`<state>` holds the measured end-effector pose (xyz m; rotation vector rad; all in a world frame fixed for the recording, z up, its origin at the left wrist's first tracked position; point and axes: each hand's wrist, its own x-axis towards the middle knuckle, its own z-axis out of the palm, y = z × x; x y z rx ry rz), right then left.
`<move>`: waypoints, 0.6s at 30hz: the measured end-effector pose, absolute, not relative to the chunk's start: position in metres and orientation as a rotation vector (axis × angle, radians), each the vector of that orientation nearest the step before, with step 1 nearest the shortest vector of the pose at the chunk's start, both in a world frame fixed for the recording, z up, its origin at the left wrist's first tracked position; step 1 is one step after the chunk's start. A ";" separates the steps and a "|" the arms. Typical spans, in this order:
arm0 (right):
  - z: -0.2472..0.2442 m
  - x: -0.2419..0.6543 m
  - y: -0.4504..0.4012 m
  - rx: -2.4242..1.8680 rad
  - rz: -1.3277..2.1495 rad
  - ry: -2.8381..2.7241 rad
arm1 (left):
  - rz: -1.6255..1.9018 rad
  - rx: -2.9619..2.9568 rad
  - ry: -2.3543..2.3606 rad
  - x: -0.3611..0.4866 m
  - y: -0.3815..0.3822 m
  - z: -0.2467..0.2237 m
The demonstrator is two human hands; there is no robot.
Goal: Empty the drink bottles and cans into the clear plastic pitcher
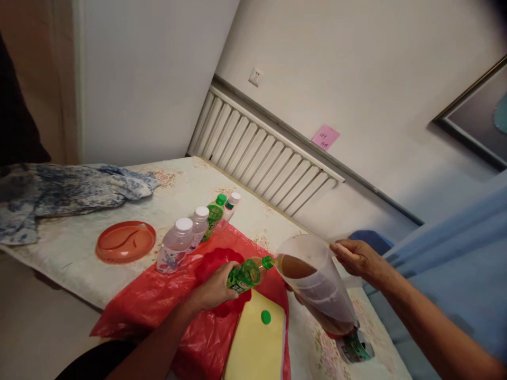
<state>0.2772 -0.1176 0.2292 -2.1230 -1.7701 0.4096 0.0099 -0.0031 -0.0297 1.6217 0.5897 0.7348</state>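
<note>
My left hand (217, 287) is wrapped round a green-labelled bottle (245, 275), whose green neck meets the rim of a large translucent pitcher (325, 295). Brown liquid shows inside the pitcher. My right hand (352, 257) grips the pitcher near its rim; fingertips also show at its left side. A loose green cap (265, 316) lies on a yellow book or pad (255, 343). Under my left arm is a red plastic bag (138, 295), with a red scalloped dish (209, 264) on it, partly hidden by my left hand.
Two white-capped bottles (174, 248), a green-capped bottle (214, 216) and a slimmer clear bottle (229, 208) stand behind the bag. An orange lid (125, 241) and patterned cloth (79, 187) lie left. A green can (354, 347) is by the pitcher's base. A radiator (261, 153) lines the wall.
</note>
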 end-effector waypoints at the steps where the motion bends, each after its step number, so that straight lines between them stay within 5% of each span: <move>1: 0.229 0.277 -0.118 -2.127 0.405 -1.777 | 0.728 1.627 0.592 0.009 -0.003 -0.028; 18: 0.228 0.280 -0.117 -2.134 0.392 -1.786 | 0.772 1.647 0.565 0.014 0.001 -0.037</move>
